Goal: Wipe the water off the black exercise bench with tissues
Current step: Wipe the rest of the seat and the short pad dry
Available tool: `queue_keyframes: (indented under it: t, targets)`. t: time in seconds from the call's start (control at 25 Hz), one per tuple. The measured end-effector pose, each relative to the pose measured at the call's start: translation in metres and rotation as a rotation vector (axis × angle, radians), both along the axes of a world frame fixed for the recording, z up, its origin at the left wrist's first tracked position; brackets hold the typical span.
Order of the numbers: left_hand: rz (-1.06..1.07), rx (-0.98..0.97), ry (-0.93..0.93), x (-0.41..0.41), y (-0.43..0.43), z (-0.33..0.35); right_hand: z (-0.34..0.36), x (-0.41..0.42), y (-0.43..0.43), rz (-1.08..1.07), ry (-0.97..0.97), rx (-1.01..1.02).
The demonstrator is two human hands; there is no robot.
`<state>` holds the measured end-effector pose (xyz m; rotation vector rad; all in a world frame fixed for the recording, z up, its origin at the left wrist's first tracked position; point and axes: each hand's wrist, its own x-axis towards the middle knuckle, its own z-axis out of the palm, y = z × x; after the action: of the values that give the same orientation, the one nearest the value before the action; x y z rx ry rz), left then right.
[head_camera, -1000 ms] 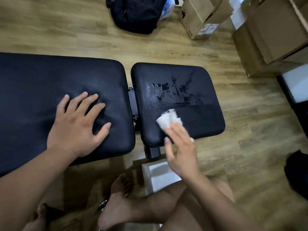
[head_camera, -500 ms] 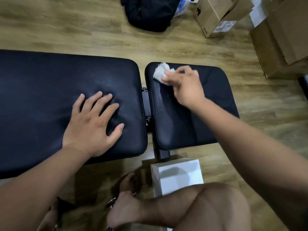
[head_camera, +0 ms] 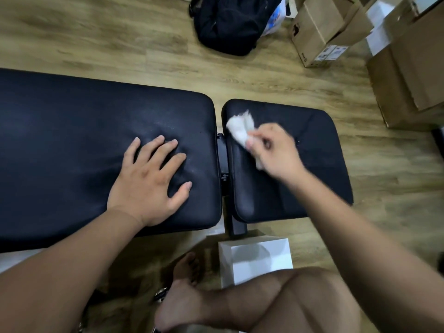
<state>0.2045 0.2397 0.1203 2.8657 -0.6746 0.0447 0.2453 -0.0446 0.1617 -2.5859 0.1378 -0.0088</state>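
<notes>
Head view: the black exercise bench (head_camera: 72, 152) runs across the wooden floor (head_camera: 120, 44), with a long pad on the left and a shorter seat pad (head_camera: 319, 169) on the right. A narrow gap holding a metal hinge (head_camera: 222, 159) parts the two. A crumpled white tissue (head_camera: 240, 127) lies on the seat pad near its far left corner, just inside the edge by the gap. From there, bare black surface runs right to the pad's rounded edge; whether drops lie on it cannot be told.

The right hand (head_camera: 274, 150) grips the tissue, its fingers curled round the near end, and holds it against the pad. The left hand (head_camera: 149, 181) lies flat with its fingers spread, pressing on the long pad near its right end.

A white box (head_camera: 262, 260) stands on the floor just in front of the bench, beside a bare knee and foot. Beyond the far edge is a strip of open floor, then a black backpack (head_camera: 228, 22) and cardboard boxes (head_camera: 319, 27) at the far right.
</notes>
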Motion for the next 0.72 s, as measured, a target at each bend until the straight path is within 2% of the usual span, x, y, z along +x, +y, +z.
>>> queue_keyframes:
  t: [0.16, 0.28, 0.4, 0.56, 0.64, 0.72]
  targets:
    - [-0.001, -0.003, -0.005, -0.001, -0.001, 0.001, -0.013, -0.134, 0.024, 0.024, -0.043, 0.202]
    - [0.007, -0.01, 0.004, -0.001, 0.0, -0.001, -0.023, -0.157, 0.027, 0.106, -0.069, 0.154]
    - [-0.012, 0.005, 0.006, 0.002, -0.001, 0.0, -0.026, -0.129, 0.025, 0.143, -0.104, 0.086]
    - [0.0, 0.014, -0.006, -0.001, -0.001, 0.002, -0.022, -0.055, 0.019, -0.106, -0.193, 0.017]
    - [-0.003, 0.008, 0.0, 0.0, -0.001, 0.001, -0.017, -0.005, 0.015, -0.153, -0.161, -0.03]
    - [-0.003, 0.01, 0.002, 0.001, 0.0, 0.001, -0.012, 0.037, 0.013, -0.103, -0.099, -0.097]
